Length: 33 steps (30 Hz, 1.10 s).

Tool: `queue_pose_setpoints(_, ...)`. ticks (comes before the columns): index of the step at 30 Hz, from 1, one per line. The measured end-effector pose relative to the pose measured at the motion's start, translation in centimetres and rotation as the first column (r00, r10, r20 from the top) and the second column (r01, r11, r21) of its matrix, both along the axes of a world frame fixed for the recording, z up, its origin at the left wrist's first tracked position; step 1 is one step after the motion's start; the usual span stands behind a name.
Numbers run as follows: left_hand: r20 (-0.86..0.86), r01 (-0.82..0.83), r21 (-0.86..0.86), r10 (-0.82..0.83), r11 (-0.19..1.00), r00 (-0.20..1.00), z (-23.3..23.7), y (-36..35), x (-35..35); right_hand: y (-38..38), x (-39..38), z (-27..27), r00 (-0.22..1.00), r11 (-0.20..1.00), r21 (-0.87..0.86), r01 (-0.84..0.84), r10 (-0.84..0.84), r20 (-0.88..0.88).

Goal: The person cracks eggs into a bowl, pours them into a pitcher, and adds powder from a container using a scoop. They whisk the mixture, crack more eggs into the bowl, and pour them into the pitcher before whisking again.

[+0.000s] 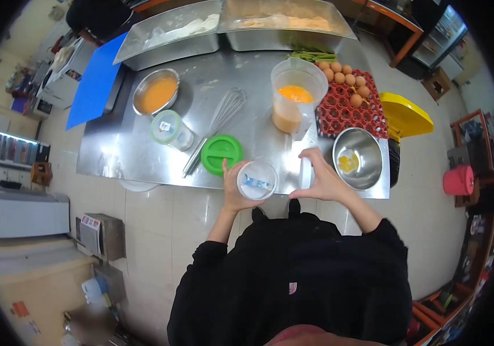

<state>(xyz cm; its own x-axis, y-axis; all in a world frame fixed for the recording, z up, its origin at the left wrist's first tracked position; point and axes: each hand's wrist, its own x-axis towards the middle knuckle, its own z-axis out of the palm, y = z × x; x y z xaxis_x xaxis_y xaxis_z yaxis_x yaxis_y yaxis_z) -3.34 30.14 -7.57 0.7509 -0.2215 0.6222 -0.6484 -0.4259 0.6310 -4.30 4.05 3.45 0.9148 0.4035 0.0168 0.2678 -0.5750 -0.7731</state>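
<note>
My left hand (236, 187) is wrapped round a clear plastic jar (249, 195) at the table's front edge. The jar's top is uncovered, and a blue-and-white packet (256, 183) shows inside among white contents. Between the thumb and fingers of my right hand (329, 180) is a white lid (306, 173), seen nearly edge-on. A green round lid (221, 151) lies just beyond my left hand, with a whisk (222, 118) beside it. Right of my right hand sits a steel bowl (368, 151) with some yellow egg in it.
A tall pitcher (284, 112) with egg mixture stands near a red egg tray (345, 112) holding several eggs. Farther left are a bowl of orange liquid (157, 95) and a lidded jar (172, 131). Two steel pans (172, 55) line the back. A yellow bin lid (408, 115) juts out right.
</note>
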Motion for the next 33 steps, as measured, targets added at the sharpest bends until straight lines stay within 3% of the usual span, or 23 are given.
queue_pose_setpoints(3,0.058,-0.047,-0.053,0.05,0.998,0.997,0.6,0.6,-0.3,1.7,-1.2,-8.2,0.938,0.934,0.089,0.347,-0.345,-0.037)
queue_pose_setpoints(5,0.069,-0.073,-0.048,0.077,0.996,0.995,1.2,0.8,-0.1,2.7,-0.8,-12.2,0.922,0.931,-0.013,0.365,-0.36,0.145)
queue_pose_setpoints(7,0.069,-0.104,-0.032,0.106,0.994,0.992,1.7,0.7,0.0,3.6,-0.6,-11.6,0.872,0.916,-0.074,0.394,-0.347,0.344)
queue_pose_setpoints(10,0.11,-0.161,0.011,0.159,0.987,0.981,2.1,0.4,0.3,3.6,-0.6,-9.0,0.8,0.926,0.222,0.307,-0.377,0.467)
queue_pose_setpoints(13,0.096,-0.173,0.039,0.169,0.984,0.981,2.3,-0.6,0.5,4.5,-0.8,-4.0,0.849,0.992,0.114,0.061,-0.112,0.517)
queue_pose_setpoints(16,0.089,-0.157,0.066,0.151,0.985,0.985,2.4,-1.5,0.4,6.2,-0.7,-0.7,0.9,0.971,-0.168,0.173,-0.087,0.427)
queue_pose_setpoints(17,0.092,-0.152,0.096,0.143,0.984,0.985,2.5,-1.6,0.4,6.2,-0.5,-0.8,0.926,0.972,-0.195,0.13,-0.049,0.374)
queue_pose_setpoints(20,0.099,-0.143,0.162,0.128,0.976,0.987,2.6,-1.9,0.4,6.2,0.0,-2.5,0.976,0.974,-0.209,0.084,-0.038,0.214)
queue_pose_setpoints(26,0.1,-0.126,0.185,0.109,0.975,0.989,2.8,-2.1,0.6,6.0,-0.3,-4.4,0.982,0.986,0.011,0.169,-0.169,0.085)
queue_pose_setpoints(29,0.112,-0.128,0.193,0.108,0.973,0.988,3.0,-2.2,0.8,6.1,-0.5,-3.2,0.972,0.981,-0.036,0.192,-0.185,0.144)
queue_pose_setpoints(32,0.13,-0.13,0.218,0.103,0.967,0.986,2.9,-2.1,1.0,6.0,-0.8,-1.8,0.941,0.953,-0.209,0.221,-0.152,0.304)
queue_pose_setpoints(33,0.141,-0.126,0.226,0.095,0.966,0.985,3.1,-2.2,1.1,5.9,-0.8,-1.9,0.955,0.958,-0.217,0.189,-0.128,0.269)
